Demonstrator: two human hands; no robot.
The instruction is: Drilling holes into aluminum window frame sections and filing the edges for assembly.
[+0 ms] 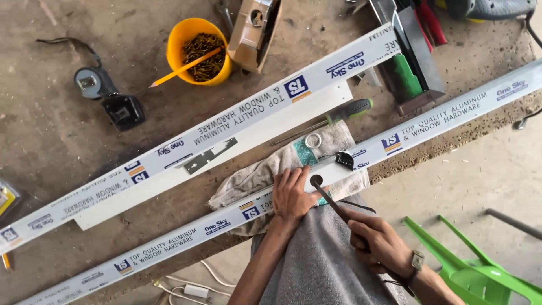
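Pressing flat, the left hand (292, 195) pins the rail (186, 237); the right hand's (379, 244) grip closes round a file (333, 204) in its hole (316, 181).

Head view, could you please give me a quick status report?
Left hand flat on white aluminium profile. Right hand holds dark round file in its hole. Grey rag underneath.

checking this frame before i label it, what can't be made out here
- Head view: the tool tip in the right hand disappears into the round hole of the near white profile.
- The far profile and the green chair are cut off by frame edges.
- The left hand covers the profile beneath it.
- The yellow cup holds fasteners too small to identify.
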